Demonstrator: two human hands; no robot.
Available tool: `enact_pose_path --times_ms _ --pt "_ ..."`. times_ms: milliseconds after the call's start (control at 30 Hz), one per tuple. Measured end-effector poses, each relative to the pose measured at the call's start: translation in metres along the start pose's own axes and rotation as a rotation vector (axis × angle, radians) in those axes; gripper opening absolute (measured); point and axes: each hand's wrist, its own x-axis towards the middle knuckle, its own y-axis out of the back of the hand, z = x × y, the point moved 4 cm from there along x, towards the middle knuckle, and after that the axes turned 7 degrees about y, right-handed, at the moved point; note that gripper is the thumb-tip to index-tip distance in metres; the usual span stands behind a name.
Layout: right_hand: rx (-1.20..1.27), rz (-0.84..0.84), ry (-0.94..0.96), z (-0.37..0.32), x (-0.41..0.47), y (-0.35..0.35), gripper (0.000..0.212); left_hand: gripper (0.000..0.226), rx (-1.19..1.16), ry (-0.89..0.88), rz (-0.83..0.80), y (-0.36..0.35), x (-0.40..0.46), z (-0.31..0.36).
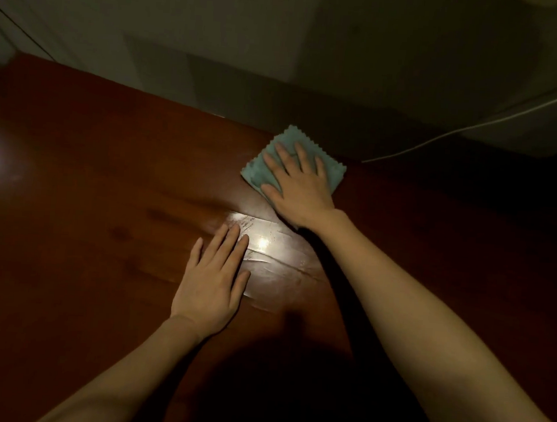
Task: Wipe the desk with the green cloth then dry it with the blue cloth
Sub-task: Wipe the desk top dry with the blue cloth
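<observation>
Forearms closest, both stretched out over desk (92, 165). Left hand (211, 282) flat, fingers together, bare palm on wood beside glossy streaky patch, gripping nothing. Right hand (297, 182) spread flat, pressing on cloth (257, 171) near far edge, not pinching it. Cloth looks teal-green, folded, zigzag edge; soft, light, probably grippy microfiber, so palm pressure beats pinching. Blue cloth not visible. White cable (474, 125) behind.

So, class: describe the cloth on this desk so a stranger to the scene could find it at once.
Start with the dark reddish wooden desk and follow its far edge along the wall. Near that edge, the right hand presses flat on a folded cloth. It is pale green with zigzag-cut edges, the only fabric in view; the left hand rests on bare wood.
</observation>
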Motion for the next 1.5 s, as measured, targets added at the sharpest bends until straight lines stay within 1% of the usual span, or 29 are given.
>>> enact_pose_path --times_ms 100,167,233,267,300,367,433,500,600,667,733,767,800,833,867,933,967,1000,1067,1200,1267,1333,1400,1433,1500 --pt "0.017 0.021 0.06 -0.004 -0.073 -0.01 0.068 0.054 -0.008 -0.001 0.007 0.0 0.0 0.0" --pt "-0.015 0.025 0.111 -0.007 -0.125 -0.021 0.067 0.054 -0.01 0.007 0.003 -0.002 -0.001 -0.001" --pt "-0.036 -0.002 0.091 0.005 -0.137 -0.022 0.066 0.054 -0.01 0.014 0.0 -0.001 0.0 -0.001" --pt "-0.039 -0.001 0.044 0.016 -0.126 -0.019 0.067 0.054 -0.014 0.015 0.001 -0.001 0.001 0.0" --pt "-0.031 0.018 -0.036 0.029 -0.109 -0.014 0.067 0.054 -0.021 0.011 -0.004 -0.001 0.001 0.0" --pt "0.032 -0.011 -0.227 0.054 -0.073 -0.004 0.065 0.055 -0.037 0.007 -0.011 -0.001 0.001 -0.001" --pt "0.07 -0.02 -0.303 0.059 -0.054 -0.001 0.063 0.056 -0.041 0.007 -0.012 -0.001 0.001 -0.002" --pt "0.059 -0.022 -0.237 0.038 -0.062 -0.005 0.061 0.056 -0.034 0.01 -0.017 -0.003 0.0 -0.003" --pt "-0.034 0.042 0.018 -0.023 -0.121 -0.022 0.059 0.057 -0.029 0.019 -0.026 -0.004 0.001 -0.004" --pt "-0.003 0.008 0.18 -0.06 -0.174 -0.034 0.06 0.057 -0.022 0.019 -0.027 -0.003 0.0 -0.004" --pt "-0.006 -0.063 0.287 -0.069 -0.209 -0.046 0.06 0.058 -0.018 0.016 -0.032 -0.002 -0.001 -0.002" --pt "-0.022 -0.058 0.297 -0.061 -0.209 -0.044 0.06 0.059 -0.019 0.014 -0.032 -0.002 0.0 -0.002" --pt "-0.038 -0.03 0.243 -0.047 -0.197 -0.039 0.061 0.059 -0.018 0.012 -0.034 -0.002 0.001 -0.002" --pt "-0.043 0.017 0.137 -0.031 -0.179 -0.031 0.065 0.06 -0.015 0.007 -0.037 -0.002 0.001 -0.002" --pt "-0.019 0.047 -0.01 -0.013 -0.159 -0.024 0.069 0.06 -0.013 0.002 -0.04 -0.002 0.001 -0.002" --pt "0.037 0.005 -0.259 0.015 -0.128 -0.019 0.067 0.061 -0.022 -0.006 -0.033 -0.002 0.001 -0.001" --pt "0.053 -0.001 -0.319 0.019 -0.12 -0.019 0.064 0.062 -0.025 -0.009 -0.031 -0.002 0.001 -0.001" --pt "0.057 0.01 -0.341 0.014 -0.119 -0.02 0.063 0.062 -0.027 -0.011 -0.031 -0.002 0.001 0.0" --pt "0.051 0.017 -0.324 -0.012 -0.133 -0.026 0.061 0.059 -0.028 -0.005 -0.034 -0.002 0.002 -0.002" --pt "-0.003 0.068 -0.25 -0.095 -0.204 -0.049 0.059 0.051 -0.03 -0.019 -0.048 0.001 0.0 -0.002" --pt "0.01 0.029 -0.242 -0.141 -0.252 -0.064 0.059 0.047 -0.066 -0.036 -0.064 0.009 -0.007 0.0" --pt "0.033 -0.036 -0.202 -0.179 -0.292 -0.076 0.06 0.041 -0.113 -0.1 -0.064 0.019 -0.026 0.003" --pt "0.059 -0.087 -0.184 -0.182 -0.306 -0.078 0.061 0.034 -0.15 -0.185 -0.052 0.028 -0.057 0.002" --pt "0.05 -0.099 -0.232 -0.17 -0.301 -0.073 0.063 0.032 -0.17 -0.207 -0.05 0.03 -0.075 0.0" --pt "0.042 0.001 -0.446 -0.128 -0.28 -0.058 0.068 0.031 -0.19 -0.218 -0.071 0.03 -0.109 -0.005"
